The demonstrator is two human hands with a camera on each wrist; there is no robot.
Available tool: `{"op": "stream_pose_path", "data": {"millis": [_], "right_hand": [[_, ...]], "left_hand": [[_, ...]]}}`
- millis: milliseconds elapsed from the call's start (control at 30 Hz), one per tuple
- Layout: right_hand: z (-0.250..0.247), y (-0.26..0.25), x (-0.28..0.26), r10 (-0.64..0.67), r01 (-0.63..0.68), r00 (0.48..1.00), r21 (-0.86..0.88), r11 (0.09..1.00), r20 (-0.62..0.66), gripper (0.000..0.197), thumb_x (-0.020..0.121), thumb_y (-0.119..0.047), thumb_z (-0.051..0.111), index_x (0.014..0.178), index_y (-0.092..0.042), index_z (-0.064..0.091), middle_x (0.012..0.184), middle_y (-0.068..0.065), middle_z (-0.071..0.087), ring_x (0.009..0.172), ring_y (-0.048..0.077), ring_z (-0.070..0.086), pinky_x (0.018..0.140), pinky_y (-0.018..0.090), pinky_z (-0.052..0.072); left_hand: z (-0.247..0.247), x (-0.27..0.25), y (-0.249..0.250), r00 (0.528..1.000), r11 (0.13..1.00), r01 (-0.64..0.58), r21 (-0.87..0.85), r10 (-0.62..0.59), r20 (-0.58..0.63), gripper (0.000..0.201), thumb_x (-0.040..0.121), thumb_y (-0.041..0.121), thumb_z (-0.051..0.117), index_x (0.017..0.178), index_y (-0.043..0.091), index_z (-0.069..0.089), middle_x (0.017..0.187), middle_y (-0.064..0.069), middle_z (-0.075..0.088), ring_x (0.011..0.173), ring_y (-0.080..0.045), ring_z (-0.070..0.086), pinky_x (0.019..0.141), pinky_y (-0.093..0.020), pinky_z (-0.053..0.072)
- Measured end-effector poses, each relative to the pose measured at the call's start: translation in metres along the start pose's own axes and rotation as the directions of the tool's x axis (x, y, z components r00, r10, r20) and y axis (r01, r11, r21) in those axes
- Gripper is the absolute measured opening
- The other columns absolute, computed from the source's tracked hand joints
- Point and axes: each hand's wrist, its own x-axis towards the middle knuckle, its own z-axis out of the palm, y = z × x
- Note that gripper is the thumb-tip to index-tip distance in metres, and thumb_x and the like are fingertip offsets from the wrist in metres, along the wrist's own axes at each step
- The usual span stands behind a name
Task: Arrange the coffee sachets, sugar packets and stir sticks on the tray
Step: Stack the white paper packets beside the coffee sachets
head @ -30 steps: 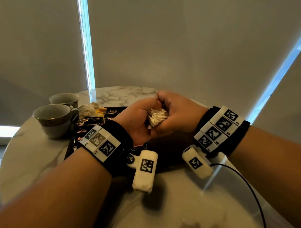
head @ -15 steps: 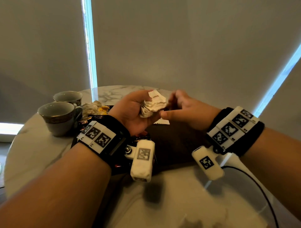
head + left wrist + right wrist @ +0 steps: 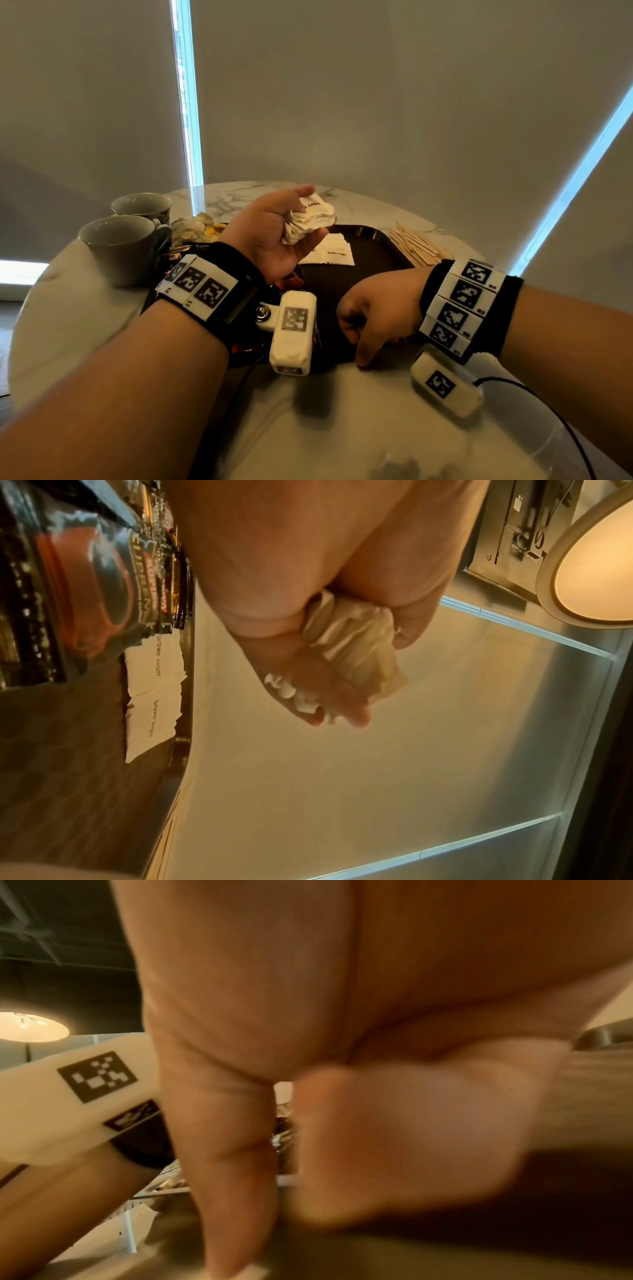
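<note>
Only overhead: stir sticks (image 3: 419, 245) beside tray (image 3: 383, 260).

The left hand (image 3: 274, 236) and wristband hid most of the coffee sachets (image 3: 173, 255) at the tray's (image 3: 394, 255) left edge, while the right hand's (image 3: 373, 315) curled fingertips were blurred in the right wrist view, contents indeterminable.

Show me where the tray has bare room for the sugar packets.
Bare tray floor lies between the flat sugar packets, the stir sticks outside its right rim and the right hand. Its left side is crowded with coffee sachets.
</note>
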Motion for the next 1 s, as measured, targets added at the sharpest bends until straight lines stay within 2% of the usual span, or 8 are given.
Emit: {"op": "stream_pose_path", "data": {"millis": [133,333,533,667,800,900,1000], "right_hand": [[0.003,0.004,-0.001,0.008,-0.019,0.997,0.134,0.991,0.082,0.028,0.084,-0.024,0.079,0.102,-0.009,0.064,0.077,0.005,0.063,0.058,0.014,0.058,0.05,0.026,0.05],[0.007,0.006,-0.003,-0.03,-0.005,0.986,0.21,0.978,0.164,0.03,0.088,-0.02,0.076,0.107,-0.004,0.06,0.07,0.005,0.056,0.051,0.013,0.051,0.043,0.022,0.044],[-0.005,0.003,0.012,-0.056,0.042,0.993,0.13,0.991,0.106,0.031,0.087,-0.022,0.076,0.109,-0.005,0.063,0.082,0.003,0.062,0.069,0.015,0.056,0.062,0.025,0.049],[-0.013,0.002,0.024,-0.024,0.012,0.995,0.13,0.991,0.093,0.03,0.087,-0.021,0.076,0.11,-0.006,0.064,0.088,0.006,0.062,0.072,0.017,0.056,0.061,0.025,0.049],[-0.022,0.004,0.032,-0.001,-0.013,0.995,0.13,0.991,0.104,0.021,0.086,-0.017,0.076,0.103,-0.015,0.064,0.081,-0.002,0.063,0.069,0.011,0.057,0.064,0.024,0.05],[-0.026,0.007,0.037,0.016,-0.026,0.997,0.127,0.992,0.08,0.021,0.085,-0.016,0.076,0.102,-0.018,0.065,0.085,-0.003,0.065,0.075,0.011,0.061,0.071,0.027,0.053],[-0.029,0.011,0.04,0.01,-0.024,0.997,0.174,0.985,0.079,0.023,0.084,-0.014,0.077,0.104,-0.017,0.066,0.09,-0.003,0.066,0.082,0.012,0.063,0.079,0.031,0.054]], "left_hand": [[-0.002,0.001,0.001,1.0,1.0,-0.007,-0.013,0.007,0.001,0.027,0.095,0.002,0.044,0.108,0.011,0.066,0.117,-0.022,0.063,0.097,-0.036,0.069,0.053,-0.026,0.058],[-0.003,0.001,0.002,1.0,1.0,-0.004,-0.023,0.004,0.001,0.025,0.094,0.001,0.045,0.107,0.01,0.065,0.122,-0.027,0.061,0.102,-0.04,0.067,0.054,-0.025,0.059],[-0.003,0.001,0.002,1.0,1.0,-0.007,-0.017,0.007,-0.001,0.025,0.094,0.002,0.045,0.106,0.01,0.066,0.124,-0.026,0.061,0.101,-0.038,0.068,0.055,-0.026,0.06],[-0.006,0.003,0.003,1.0,1.0,-0.008,-0.021,0.008,-0.006,0.025,0.095,0.003,0.045,0.107,0.011,0.066,0.128,-0.027,0.059,0.104,-0.039,0.066,0.055,-0.026,0.06],[-0.006,0.002,0.002,1.0,1.0,-0.021,-0.023,0.021,-0.018,0.021,0.096,0.006,0.049,0.109,0.007,0.066,0.122,-0.025,0.061,0.098,-0.036,0.067,0.056,-0.025,0.059],[-0.006,0.003,0.002,0.999,0.999,-0.033,-0.043,0.032,-0.024,0.019,0.095,0.011,0.056,0.11,0.003,0.066,0.116,-0.023,0.062,0.1,-0.036,0.066,0.056,-0.026,0.059],[-0.008,0.007,0.002,0.998,0.999,-0.034,-0.029,0.033,-0.044,0.019,0.094,0.005,0.053,0.107,0.005,0.067,0.115,-0.023,0.063,0.099,-0.038,0.067,0.057,-0.027,0.06]]}}
